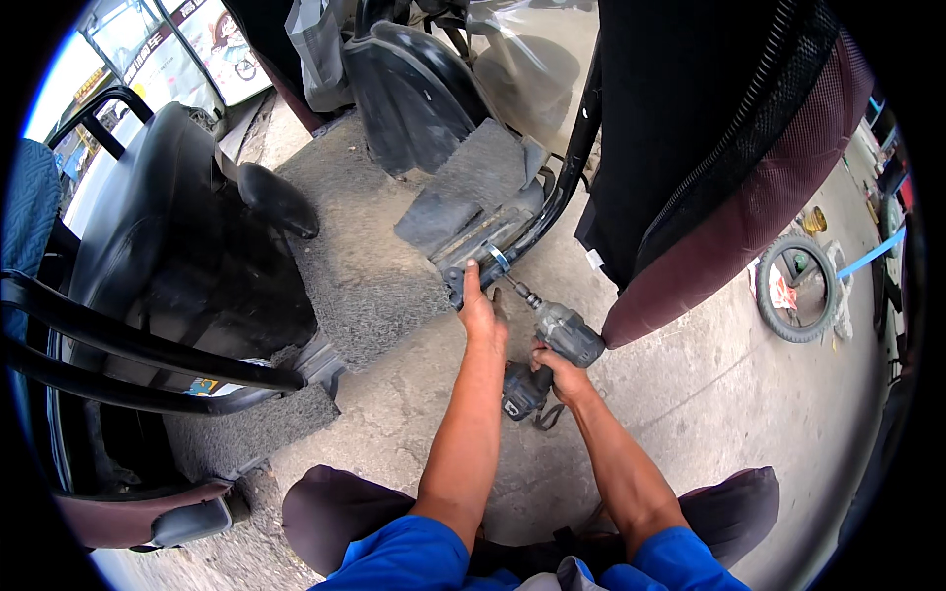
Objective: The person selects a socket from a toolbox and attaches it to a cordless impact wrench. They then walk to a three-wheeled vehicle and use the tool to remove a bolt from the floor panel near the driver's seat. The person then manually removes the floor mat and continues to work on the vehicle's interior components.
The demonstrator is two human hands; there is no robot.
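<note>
My right hand is closed around the handle of a black and grey cordless impact driver. Its long socket bit points up and left, toward a shiny metal clamp on a black frame tube. My left hand is at the lower end of that tube, closed against it beside the clamp, one finger stretched along it. A dark end fitting shows left of that finger. The remaining left fingers are partly hidden, and the bit's tip is hard to make out.
On the left is a vehicle's black seat with curved black bars. Grey carpet covers its floor. A maroon and black padded door cover hangs close above the driver. A loose tyre lies on the concrete at right.
</note>
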